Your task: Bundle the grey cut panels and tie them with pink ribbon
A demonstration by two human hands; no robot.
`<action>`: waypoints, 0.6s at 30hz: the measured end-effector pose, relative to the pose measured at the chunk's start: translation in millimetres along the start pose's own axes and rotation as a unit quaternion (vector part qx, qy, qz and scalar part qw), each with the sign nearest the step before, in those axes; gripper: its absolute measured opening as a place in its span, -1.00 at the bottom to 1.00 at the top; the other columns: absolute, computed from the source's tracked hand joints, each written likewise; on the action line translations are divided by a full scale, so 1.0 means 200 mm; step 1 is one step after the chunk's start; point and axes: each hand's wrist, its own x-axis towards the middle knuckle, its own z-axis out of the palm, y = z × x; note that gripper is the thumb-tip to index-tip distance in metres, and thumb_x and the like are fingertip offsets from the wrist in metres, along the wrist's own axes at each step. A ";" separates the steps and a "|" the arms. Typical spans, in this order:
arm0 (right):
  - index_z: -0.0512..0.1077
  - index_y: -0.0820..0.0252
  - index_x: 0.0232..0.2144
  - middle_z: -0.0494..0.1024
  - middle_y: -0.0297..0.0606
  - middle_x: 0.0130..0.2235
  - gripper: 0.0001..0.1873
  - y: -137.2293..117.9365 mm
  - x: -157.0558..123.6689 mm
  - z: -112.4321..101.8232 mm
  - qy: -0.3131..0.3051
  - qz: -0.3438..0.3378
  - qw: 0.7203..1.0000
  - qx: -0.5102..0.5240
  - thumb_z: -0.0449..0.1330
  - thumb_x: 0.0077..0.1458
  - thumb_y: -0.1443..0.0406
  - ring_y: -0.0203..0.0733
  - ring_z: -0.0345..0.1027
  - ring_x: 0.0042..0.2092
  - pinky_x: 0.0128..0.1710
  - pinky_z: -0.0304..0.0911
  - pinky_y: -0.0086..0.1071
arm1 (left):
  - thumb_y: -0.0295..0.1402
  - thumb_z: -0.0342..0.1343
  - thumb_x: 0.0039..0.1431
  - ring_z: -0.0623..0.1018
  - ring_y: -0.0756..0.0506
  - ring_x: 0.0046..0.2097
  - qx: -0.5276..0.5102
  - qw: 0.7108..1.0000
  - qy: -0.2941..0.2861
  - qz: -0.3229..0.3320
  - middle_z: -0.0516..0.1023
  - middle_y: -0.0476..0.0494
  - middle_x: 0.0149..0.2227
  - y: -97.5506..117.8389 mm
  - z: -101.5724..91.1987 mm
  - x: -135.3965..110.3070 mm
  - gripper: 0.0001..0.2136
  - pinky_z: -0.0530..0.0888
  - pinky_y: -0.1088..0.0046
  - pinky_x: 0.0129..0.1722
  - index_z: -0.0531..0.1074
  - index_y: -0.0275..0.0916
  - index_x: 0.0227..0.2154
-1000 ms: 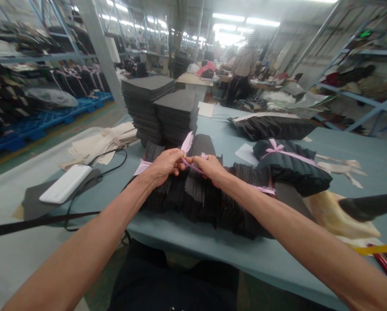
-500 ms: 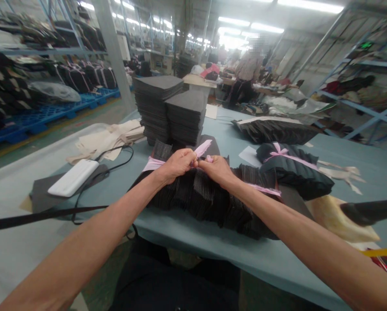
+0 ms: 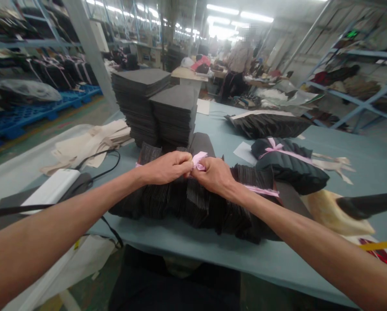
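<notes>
Pinch of left hand (image 3: 165, 167) and right hand (image 3: 212, 175) on one pink ribbon (image 3: 199, 159)

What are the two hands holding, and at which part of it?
The left hand and the right hand each pinch the pink ribbon near its ends, where they meet on top of the black bundle.
</notes>
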 end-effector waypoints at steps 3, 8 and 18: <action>0.20 0.15 -0.66 0.19 -0.41 -0.61 -0.58 0.01 0.01 -0.01 -0.006 -0.003 1.000 0.004 0.21 0.15 0.18 -0.33 -0.06 -0.53 -0.46 -0.13 -0.36 | -0.22 -0.03 0.27 0.37 -0.04 -0.38 0.003 1.000 -0.024 0.010 0.39 0.00 -0.46 0.00 -0.01 0.00 -0.76 0.25 0.42 -0.37 0.34 -0.21 -0.47; 0.08 0.14 -0.70 0.05 -0.45 -0.64 -0.53 0.02 0.03 -0.02 -0.056 0.016 0.998 0.021 0.21 0.11 0.22 -0.35 -0.13 -0.55 -0.47 -0.15 -0.35 | -0.19 -0.05 0.32 0.34 -0.03 -0.40 -0.003 1.000 -0.025 0.013 0.37 0.01 -0.47 -0.03 -0.01 -0.01 -0.71 0.24 0.42 -0.36 0.32 -0.19 -0.49; 0.10 0.15 -0.76 0.04 -0.45 -0.69 -0.51 0.10 0.03 0.01 -0.059 -0.023 0.998 0.006 0.28 0.00 0.22 -0.39 -0.11 -0.59 -0.49 -0.21 -0.36 | -0.22 -0.01 0.36 0.29 0.00 -0.56 0.041 0.996 -0.082 0.016 0.28 0.08 -0.60 -0.12 -0.07 -0.02 -0.71 0.16 0.41 -0.50 0.33 -0.14 -0.50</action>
